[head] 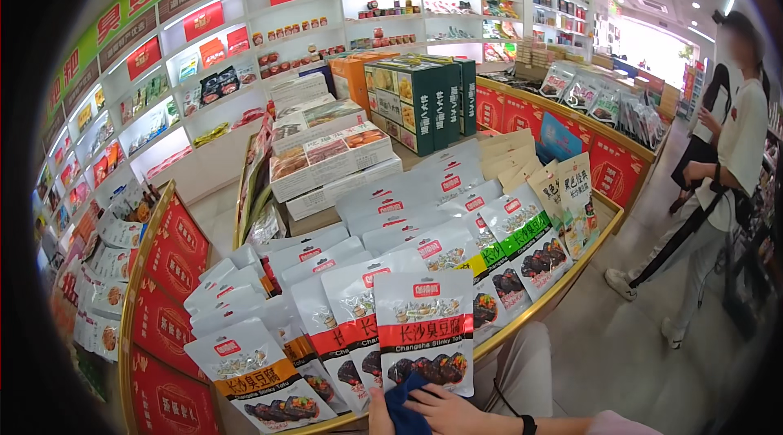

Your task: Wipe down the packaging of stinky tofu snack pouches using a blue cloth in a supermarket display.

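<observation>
A grey snack pouch (422,306) with a red band, printed writing and a picture of dark food stands upright in front of me. My left hand (380,413) grips its lower left edge, the thumb showing at the front and the other fingers hidden. Against the pouch's lower front, my right hand (449,415) presses a dark blue cloth (408,408), fingers spread over it. Just behind and to the left are similar red-banded pouches (348,306). An orange-banded pouch (260,374) leans at the front left corner of the display bin.
The bin's gold rim (520,325) curves close to my knee (532,361). Green-banded pouches (529,239) fill its right side. Behind them are white boxes (333,159) and dark green boxes (422,107). Another stand (174,288) is at left. A person (728,147) occupies the right aisle.
</observation>
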